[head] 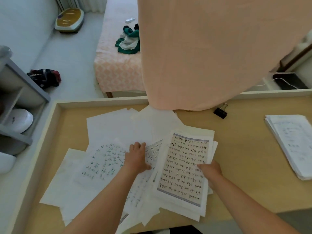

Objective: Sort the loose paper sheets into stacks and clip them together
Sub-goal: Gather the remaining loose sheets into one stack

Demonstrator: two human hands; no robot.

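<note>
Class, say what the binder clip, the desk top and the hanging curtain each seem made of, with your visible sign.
Binder clip: probably metal, with a black painted body and a glinting wire handle.
Desk top: looks like wood or laminate, pale and matte, with a raised rim.
Curtain: woven fabric, peach and matte, hanging in soft folds.

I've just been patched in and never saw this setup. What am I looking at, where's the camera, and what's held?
There is no machine here: one camera worn on a person's head looks down at their two bare hands. The left hand rests on loose sheets spread over the wooden table. The right hand grips a bundle of sheets, a handwritten page on top. A black binder clip lies apart from both hands, farther back, and a neat stack sits at the right.
</note>
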